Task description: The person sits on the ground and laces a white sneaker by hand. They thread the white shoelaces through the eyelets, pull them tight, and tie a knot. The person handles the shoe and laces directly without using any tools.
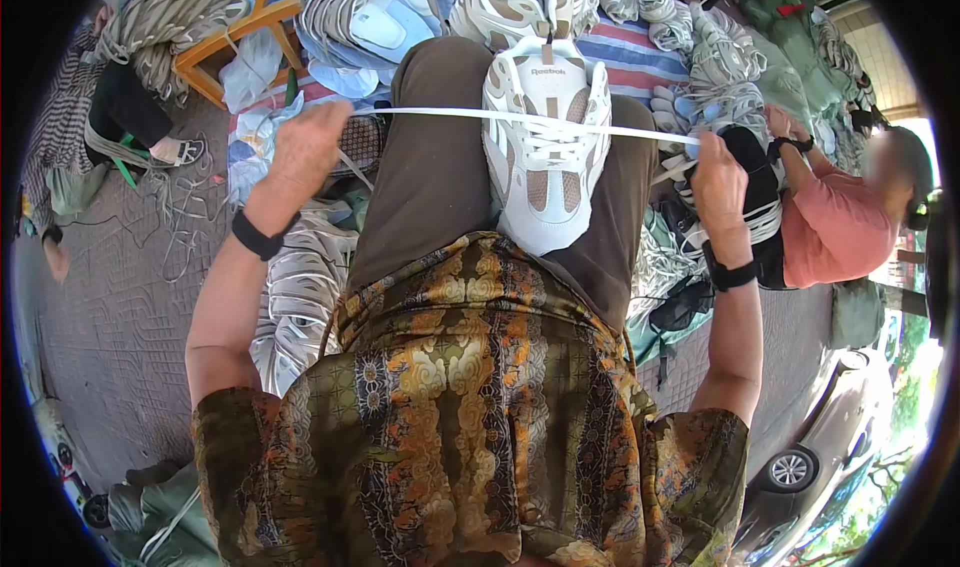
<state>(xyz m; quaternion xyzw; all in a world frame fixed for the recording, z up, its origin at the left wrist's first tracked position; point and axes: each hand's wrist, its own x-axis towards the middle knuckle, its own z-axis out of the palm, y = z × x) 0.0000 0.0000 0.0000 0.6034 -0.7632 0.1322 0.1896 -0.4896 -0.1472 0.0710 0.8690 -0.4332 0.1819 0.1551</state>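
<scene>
A white and beige sneaker [545, 202] rests between my thighs, its toe toward me. White shoelace [450, 114] stretches taut across it to both sides, threaded through the lower eyelets. My left hand [308, 152] is closed on one lace end, out beyond my left knee. On the other side my right hand [718, 182] grips the opposite end, raised beside my right knee. Both arms are spread wide, with a black band on each wrist. The upper part of the shoe's tongue shows above the lace.
Stacked shoe uppers [305, 297] lie by my left leg, and more sneakers [520, 7] sit ahead on a striped cloth [640, 52]. A wooden stool frame [235, 42] stands far left. Another person in a pink top [840, 222] sits at right. A car [810, 447] is parked beyond.
</scene>
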